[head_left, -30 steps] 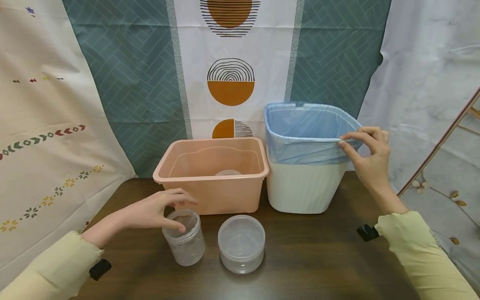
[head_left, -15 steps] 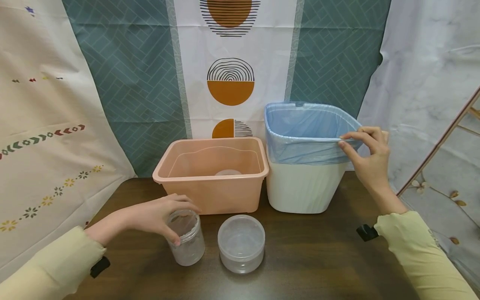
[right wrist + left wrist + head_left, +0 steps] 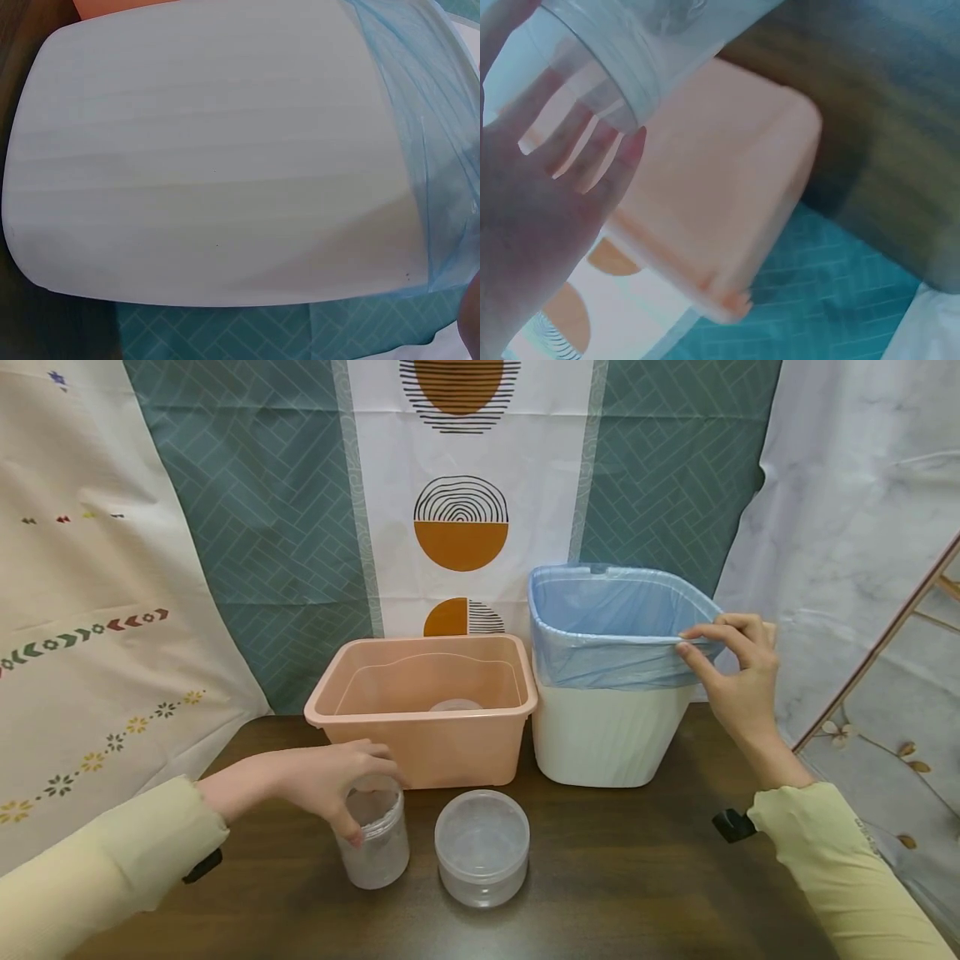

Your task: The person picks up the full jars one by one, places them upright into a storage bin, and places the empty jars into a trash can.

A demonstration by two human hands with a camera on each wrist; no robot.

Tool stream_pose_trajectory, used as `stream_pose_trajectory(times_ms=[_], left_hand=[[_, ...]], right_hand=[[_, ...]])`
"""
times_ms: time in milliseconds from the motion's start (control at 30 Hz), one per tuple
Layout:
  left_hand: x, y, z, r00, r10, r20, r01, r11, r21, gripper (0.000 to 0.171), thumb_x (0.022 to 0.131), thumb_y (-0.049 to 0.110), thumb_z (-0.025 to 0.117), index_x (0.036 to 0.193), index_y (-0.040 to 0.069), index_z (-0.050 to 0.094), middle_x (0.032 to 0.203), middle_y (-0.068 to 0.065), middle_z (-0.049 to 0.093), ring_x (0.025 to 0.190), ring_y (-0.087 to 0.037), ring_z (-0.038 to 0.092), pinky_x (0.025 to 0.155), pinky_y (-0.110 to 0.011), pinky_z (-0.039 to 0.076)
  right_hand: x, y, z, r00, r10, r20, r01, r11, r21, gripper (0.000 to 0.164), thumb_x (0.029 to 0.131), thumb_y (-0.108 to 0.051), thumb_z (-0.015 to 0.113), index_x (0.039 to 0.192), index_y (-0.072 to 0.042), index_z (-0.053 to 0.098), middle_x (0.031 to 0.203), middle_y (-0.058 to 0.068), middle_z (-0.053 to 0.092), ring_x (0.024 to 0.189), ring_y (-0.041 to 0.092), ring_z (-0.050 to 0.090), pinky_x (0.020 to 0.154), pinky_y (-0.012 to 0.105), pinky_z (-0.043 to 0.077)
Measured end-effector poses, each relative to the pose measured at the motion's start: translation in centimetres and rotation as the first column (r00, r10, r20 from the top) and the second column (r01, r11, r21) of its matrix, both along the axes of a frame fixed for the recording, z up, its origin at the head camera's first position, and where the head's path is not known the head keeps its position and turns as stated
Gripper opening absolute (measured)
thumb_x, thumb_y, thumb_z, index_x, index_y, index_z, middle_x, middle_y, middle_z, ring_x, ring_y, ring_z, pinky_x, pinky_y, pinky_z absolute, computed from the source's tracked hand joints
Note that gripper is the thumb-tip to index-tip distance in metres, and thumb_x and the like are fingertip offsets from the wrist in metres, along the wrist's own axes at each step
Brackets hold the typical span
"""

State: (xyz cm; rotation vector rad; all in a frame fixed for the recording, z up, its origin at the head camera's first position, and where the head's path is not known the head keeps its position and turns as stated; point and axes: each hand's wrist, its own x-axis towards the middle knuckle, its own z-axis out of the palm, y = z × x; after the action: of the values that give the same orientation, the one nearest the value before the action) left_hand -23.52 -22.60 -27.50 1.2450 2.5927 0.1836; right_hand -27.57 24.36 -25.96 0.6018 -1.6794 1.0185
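Has wrapped the left grip [image 3: 330,777] from above about the mouth of the tall clear plastic jar [image 3: 378,856], with thumb on the near outer side and fingers reaching round toward the far side, spread about as wide as the neck. A second ago, hovered over the same jar with thumb angled across the opening; has since brought the thumb outside the rim. Judging by that, has passed from reaching to holding, bringing the jar under control; cannot tell how firmly.

Stands on the tabletop [image 3: 600,877], to all appearance, in front of the peach plastic tub [image 3: 427,756] and to the left of, and apart from, the squat clear round container [image 3: 483,852]. Cannot tell any slight lift at the base.

With the right grip [image 3: 738,681], pinches the blue bin liner [image 3: 615,664] at the front right of the rim of the white waste bin [image 3: 607,735], thumb and forefinger drawn nearly together. Has held the same place throughout that second, so probably serves to steady rather than shift.

Inside the tub, shows a round translucent piece [image 3: 456,705], too hidden to name more closely.
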Motion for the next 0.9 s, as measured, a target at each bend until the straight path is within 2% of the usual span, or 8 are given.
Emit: stream_pose_trajectory(times_ms=[133,267,500,667,767,900], left_hand=[[-0.5,1.0,2.1,0.998,0.03,0.048,-0.028,0.999,-0.044,0.07,0.07,0.039,0.085,0.133,0.026,0.059,0.128,0.004,0.057,0.118,-0.02,0.052,0.097,-0.039,0.045],[-0.9,2.1,4.2,0.999,0.03,0.039,-0.027,0.997,-0.074,0.068,0.073,0.039,0.084,0.135,0.026,0.058,0.133,0.005,0.058,0.124,-0.02,0.053,0.103,-0.042,0.044],[-1.3,3.5,7.5,0.999,0.014,0.033,-0.011,0.997,-0.079,0.066,0.075,0.037,0.083,0.136,0.029,0.057,0.136,0.007,0.057,0.123,-0.018,0.052,0.102,-0.044,0.045],[-1.5,4.5,9.6,1.0,0.014,-0.002,-0.014,0.997,-0.075,0.066,0.075,0.036,0.082,0.136,0.03,0.056,0.136,0.008,0.057,0.121,-0.016,0.053,0.1,-0.043,0.046],[-1.7,5.1,10.8,0.999,0.031,-0.017,-0.033,0.995,-0.09,0.065,0.076,0.037,0.08,0.136,0.03,0.056,0.137,0.008,0.056,0.122,-0.016,0.053,0.101,-0.044,0.047],[-2.0,6.0,12.4,0.997,0.071,-0.006,-0.071,0.99,-0.124,0.066,0.078,0.036,0.078,0.139,0.03,0.053,0.143,0.005,0.051,0.128,-0.025,0.051,0.103,-0.047,0.047]], right_hand=[[-0.1,0.2,-0.1,1.0,-0.002,0.008,0.002,1.0,-0.002,0.015,0.077,0.015,0.072,0.092,0.013,0.07,0.099,-0.027,0.048,0.096,-0.001,0.032,0.089,0.024,0.018],[-0.3,0.4,-0.2,1.0,0.003,0.027,-0.002,1.0,-0.013,0.015,0.078,0.014,0.072,0.092,0.013,0.07,0.099,-0.027,0.049,0.096,0.0,0.034,0.089,0.024,0.019],[-0.5,0.5,-0.3,0.999,-0.003,0.05,0.004,1.0,-0.019,0.015,0.077,0.015,0.072,0.092,0.012,0.07,0.098,-0.027,0.049,0.096,-0.001,0.034,0.089,0.023,0.02],[-0.4,0.5,-0.3,0.998,0.003,0.058,-0.001,1.0,-0.028,0.015,0.078,0.014,0.072,0.092,0.012,0.07,0.098,-0.027,0.049,0.096,-0.001,0.034,0.089,0.023,0.02],[-0.4,0.5,-0.2,0.998,0.006,0.054,-0.005,1.0,-0.027,0.015,0.078,0.014,0.072,0.092,0.012,0.07,0.097,-0.027,0.049,0.096,0.0,0.034,0.09,0.023,0.02],[-0.4,0.5,-0.2,0.999,0.01,0.048,-0.009,1.0,-0.024,0.015,0.078,0.015,0.071,0.092,0.012,0.07,0.097,-0.026,0.049,0.096,0.0,0.034,0.09,0.023,0.02]])
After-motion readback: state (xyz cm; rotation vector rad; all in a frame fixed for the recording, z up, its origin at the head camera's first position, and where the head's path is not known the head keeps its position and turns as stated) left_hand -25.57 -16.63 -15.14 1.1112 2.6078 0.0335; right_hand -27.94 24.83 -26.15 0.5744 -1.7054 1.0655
